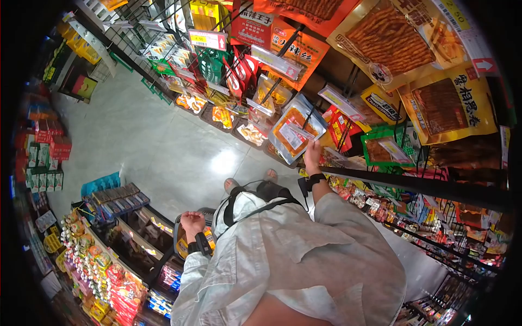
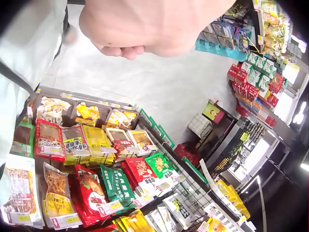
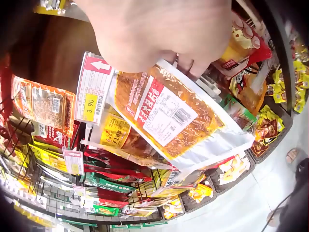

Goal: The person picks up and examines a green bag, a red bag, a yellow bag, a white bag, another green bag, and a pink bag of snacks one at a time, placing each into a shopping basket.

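Observation:
My right hand [image 1: 312,155] grips the edge of a flat, clear-and-silver snack packet [image 1: 296,129] at the hanging rack. Orange-brown food and a white-and-red label show on this packet [image 3: 166,108] in the right wrist view, where the right hand [image 3: 164,34] covers its upper edge and some fingers go behind it. A price tag [image 3: 91,89] reading 3.90 hangs beside it. Low on the other side, my left hand [image 1: 193,223] holds nothing, its fingers loosely curled. In the left wrist view the left hand [image 2: 154,24] hangs over the floor.
Large meat-snack bags [image 1: 386,41] hang above and right of the packet. Dark trays [image 1: 217,117] of small snacks line the rack's foot. A low shelf unit [image 1: 122,233] with candy stands near my left hand. Grey floor [image 1: 147,130] lies between the displays.

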{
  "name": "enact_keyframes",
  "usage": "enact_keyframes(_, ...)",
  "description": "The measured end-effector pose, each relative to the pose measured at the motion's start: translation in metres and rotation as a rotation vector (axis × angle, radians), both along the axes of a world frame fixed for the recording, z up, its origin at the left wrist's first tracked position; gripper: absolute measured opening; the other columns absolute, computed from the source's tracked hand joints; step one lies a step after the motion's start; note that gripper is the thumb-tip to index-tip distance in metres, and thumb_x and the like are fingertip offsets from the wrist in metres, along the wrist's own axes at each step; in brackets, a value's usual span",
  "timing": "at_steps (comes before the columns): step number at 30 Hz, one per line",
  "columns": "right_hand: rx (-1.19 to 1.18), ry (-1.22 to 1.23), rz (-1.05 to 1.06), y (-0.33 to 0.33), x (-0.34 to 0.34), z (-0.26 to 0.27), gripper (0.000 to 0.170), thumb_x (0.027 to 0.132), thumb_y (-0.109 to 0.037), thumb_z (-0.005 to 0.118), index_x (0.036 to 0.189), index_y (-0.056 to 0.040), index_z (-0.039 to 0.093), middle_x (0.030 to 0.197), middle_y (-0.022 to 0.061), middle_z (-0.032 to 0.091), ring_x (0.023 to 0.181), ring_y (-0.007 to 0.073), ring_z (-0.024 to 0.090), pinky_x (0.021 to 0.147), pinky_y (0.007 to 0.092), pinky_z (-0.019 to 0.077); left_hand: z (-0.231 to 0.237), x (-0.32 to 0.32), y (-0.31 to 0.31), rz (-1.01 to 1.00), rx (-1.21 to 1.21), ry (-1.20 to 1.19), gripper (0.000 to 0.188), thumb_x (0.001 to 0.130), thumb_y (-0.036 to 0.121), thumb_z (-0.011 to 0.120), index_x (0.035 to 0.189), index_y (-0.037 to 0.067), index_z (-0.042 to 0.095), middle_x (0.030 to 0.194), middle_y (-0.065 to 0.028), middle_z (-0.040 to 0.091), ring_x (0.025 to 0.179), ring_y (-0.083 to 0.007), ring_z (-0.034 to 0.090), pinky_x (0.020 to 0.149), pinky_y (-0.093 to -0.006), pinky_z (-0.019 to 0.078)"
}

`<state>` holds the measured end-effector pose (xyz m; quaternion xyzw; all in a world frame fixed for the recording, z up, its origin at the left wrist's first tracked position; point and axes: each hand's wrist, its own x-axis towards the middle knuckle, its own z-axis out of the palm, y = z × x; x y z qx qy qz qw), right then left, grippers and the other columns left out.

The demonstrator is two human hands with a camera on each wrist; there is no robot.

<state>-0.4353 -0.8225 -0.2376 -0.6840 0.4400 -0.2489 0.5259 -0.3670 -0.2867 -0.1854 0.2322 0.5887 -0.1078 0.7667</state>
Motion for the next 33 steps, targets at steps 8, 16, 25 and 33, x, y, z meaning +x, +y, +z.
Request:
enact_keyframes(8, 0.119, -0.162, 0.146, -0.002, -0.026, -0.014, 0.021, 0.091, 0.003, 0.052, 0.111, 0.0011, 0.048, 0.109, 0.0101, 0.061, 0.102, 0.0176, 0.062, 0.087, 0.0297, 0.0477, 0.009, -0.024, -0.030, 0.018, 0.020, -0.003, 0.023, 0.093, 0.015, 0.046, 0.070, 0.012, 0.049, 0.061, 0.0012, 0.051, 0.056, -0.0140, 0.049, 0.057, -0.0295, 0.0437)
enact_keyframes(16, 0.375, -0.319, 0.264, 0.001, -0.032, 0.016, 0.037, 0.091, 0.006, 0.053, 0.128, 0.0017, 0.046, 0.125, 0.0123, 0.061, 0.113, 0.0163, 0.060, 0.097, 0.0281, 0.0455, 0.020, -0.055, -0.053, 0.062, 0.039, 0.032, 0.025, 0.094, 0.018, 0.048, 0.070, 0.013, 0.048, 0.062, 0.0030, 0.051, 0.056, -0.0128, 0.050, 0.058, -0.0295, 0.0434)
enact_keyframes(25, 0.532, 0.011, 0.300, 0.003, -0.047, -0.008, 0.026, 0.092, -0.003, 0.059, 0.117, -0.0017, 0.053, 0.114, 0.0090, 0.066, 0.100, 0.0147, 0.065, 0.084, 0.0283, 0.0505, 0.036, -0.079, -0.071, 0.073, 0.041, 0.030, 0.020, 0.091, 0.015, 0.053, 0.071, 0.013, 0.049, 0.063, 0.0026, 0.050, 0.057, -0.0126, 0.048, 0.058, -0.0285, 0.0423)
enact_keyframes(33, 0.699, 0.156, 0.219, 0.056, -0.005, 0.039, 0.025, 0.092, -0.017, 0.062, 0.116, -0.0092, 0.056, 0.107, 0.0056, 0.067, 0.094, 0.0158, 0.064, 0.074, 0.0306, 0.0515, 0.053, 0.006, -0.067, -0.250, 0.088, -0.192, 0.006, 0.093, 0.017, 0.057, 0.090, 0.012, 0.055, 0.078, 0.0011, 0.052, 0.072, -0.0133, 0.051, 0.066, -0.0292, 0.0423)
